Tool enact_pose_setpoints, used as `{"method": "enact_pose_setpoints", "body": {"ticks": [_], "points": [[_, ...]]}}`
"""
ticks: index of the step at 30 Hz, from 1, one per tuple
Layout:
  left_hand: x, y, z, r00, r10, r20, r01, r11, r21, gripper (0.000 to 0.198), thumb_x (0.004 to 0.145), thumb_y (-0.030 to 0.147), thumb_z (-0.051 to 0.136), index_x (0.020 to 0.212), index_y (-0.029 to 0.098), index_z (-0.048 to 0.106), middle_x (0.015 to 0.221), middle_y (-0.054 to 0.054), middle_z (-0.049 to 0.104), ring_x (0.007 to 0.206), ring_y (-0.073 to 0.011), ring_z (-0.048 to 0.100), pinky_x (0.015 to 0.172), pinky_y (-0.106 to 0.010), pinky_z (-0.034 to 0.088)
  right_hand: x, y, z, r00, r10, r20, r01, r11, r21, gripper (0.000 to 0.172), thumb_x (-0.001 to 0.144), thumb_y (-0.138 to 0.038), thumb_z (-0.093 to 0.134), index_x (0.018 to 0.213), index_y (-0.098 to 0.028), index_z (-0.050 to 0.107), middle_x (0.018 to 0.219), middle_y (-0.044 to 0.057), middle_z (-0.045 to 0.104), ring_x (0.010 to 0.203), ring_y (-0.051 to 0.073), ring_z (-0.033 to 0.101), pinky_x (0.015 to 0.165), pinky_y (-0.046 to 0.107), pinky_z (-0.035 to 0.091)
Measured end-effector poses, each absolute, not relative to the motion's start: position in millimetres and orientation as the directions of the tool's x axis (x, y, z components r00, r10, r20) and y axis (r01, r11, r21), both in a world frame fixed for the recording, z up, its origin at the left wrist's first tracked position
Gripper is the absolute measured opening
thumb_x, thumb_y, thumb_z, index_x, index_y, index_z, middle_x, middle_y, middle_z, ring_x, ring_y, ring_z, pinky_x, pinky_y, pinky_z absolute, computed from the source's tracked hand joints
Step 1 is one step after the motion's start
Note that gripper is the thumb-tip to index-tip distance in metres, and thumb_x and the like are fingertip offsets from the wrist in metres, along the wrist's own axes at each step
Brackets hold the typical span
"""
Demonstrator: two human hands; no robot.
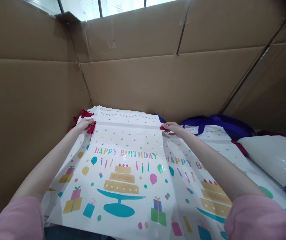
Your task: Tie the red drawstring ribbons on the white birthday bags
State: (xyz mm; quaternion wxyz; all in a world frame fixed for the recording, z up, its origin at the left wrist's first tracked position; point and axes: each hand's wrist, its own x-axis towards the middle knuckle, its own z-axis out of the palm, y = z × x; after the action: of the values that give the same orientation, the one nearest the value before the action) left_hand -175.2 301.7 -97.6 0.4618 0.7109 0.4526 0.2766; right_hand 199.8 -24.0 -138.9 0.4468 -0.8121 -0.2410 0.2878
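Observation:
In front of me lies a large white gift bag (123,136) printed with "HAPPY BIRTHDAY", a tiered cake, balloons and presents. My left hand (86,124) pinches the red ribbon (92,128) at the bag's upper left edge. At the upper right edge, my right hand (172,128) is closed on another bit of red ribbon (163,128). More bags of the same print lie beneath it, their edges showing at the left and top. A second birthday bag (183,186) lies to the right, partly under my right forearm.
Tall cardboard walls (133,83) enclose the bags at the back, left and right. Purple ribbon (215,123) lies bunched along the back right. A glossy white bag (273,153) rests at the far right, and red ribbon bows (86,114) stick out at the left.

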Motion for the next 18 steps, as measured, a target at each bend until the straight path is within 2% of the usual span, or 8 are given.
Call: {"method": "enact_pose_setpoints", "body": {"ticks": [4, 7, 11, 18], "points": [[-174.5, 298.6, -95.3, 0.450, 0.893, -0.023, 0.411, -0.184, 0.893, 0.032, 0.048, 0.038, 0.083, 0.063, 0.015, 0.066, 0.049, 0.001, 0.054, 0.045, -0.0107, 0.045, 0.041, -0.022, 0.029, 212.0, -34.3, -134.8, 0.692, 0.685, -0.228, 0.189, -0.477, -0.859, 0.018, 0.070, -0.035, 0.071, 0.077, -0.019, 0.066, 0.080, 0.002, 0.067, 0.067, 0.011, 0.057, 0.059, 0.023, 0.043], [-171.2, 294.6, -95.4, 0.435, 0.900, 0.002, 0.409, -0.200, 0.891, 0.028, 0.046, 0.031, 0.084, 0.059, 0.015, 0.065, 0.050, 0.000, 0.056, 0.048, -0.0122, 0.048, 0.044, -0.023, 0.034, 220.6, -41.9, -133.7, 0.666, 0.717, -0.203, 0.199, -0.434, -0.879, 0.017, 0.065, -0.031, 0.075, 0.071, -0.017, 0.067, 0.074, 0.003, 0.065, 0.066, 0.012, 0.057, 0.058, 0.023, 0.046], [-168.6, 289.7, -94.9, 0.419, 0.908, 0.024, 0.394, -0.206, 0.896, 0.028, 0.044, 0.031, 0.084, 0.055, 0.016, 0.063, 0.052, -0.001, 0.059, 0.054, -0.0141, 0.052, 0.050, -0.025, 0.040, 229.1, -50.9, -133.3, 0.616, 0.767, -0.180, 0.202, -0.375, -0.905, 0.016, 0.060, -0.027, 0.077, 0.066, -0.018, 0.067, 0.076, 0.005, 0.068, 0.069, 0.015, 0.060, 0.062, 0.025, 0.050], [-172.1, 293.6, -95.8, 0.443, 0.896, -0.004, 0.422, -0.204, 0.883, 0.031, 0.044, 0.035, 0.084, 0.059, 0.015, 0.064, 0.048, 0.002, 0.054, 0.043, -0.0094, 0.043, 0.042, -0.023, 0.031, 233.8, -57.0, -132.3, 0.644, 0.736, -0.211, 0.082, -0.340, -0.937, 0.011, 0.061, -0.014, 0.074, 0.065, -0.018, 0.065, 0.079, 0.005, 0.069, 0.073, 0.015, 0.063, 0.074, 0.027, 0.053]]}}
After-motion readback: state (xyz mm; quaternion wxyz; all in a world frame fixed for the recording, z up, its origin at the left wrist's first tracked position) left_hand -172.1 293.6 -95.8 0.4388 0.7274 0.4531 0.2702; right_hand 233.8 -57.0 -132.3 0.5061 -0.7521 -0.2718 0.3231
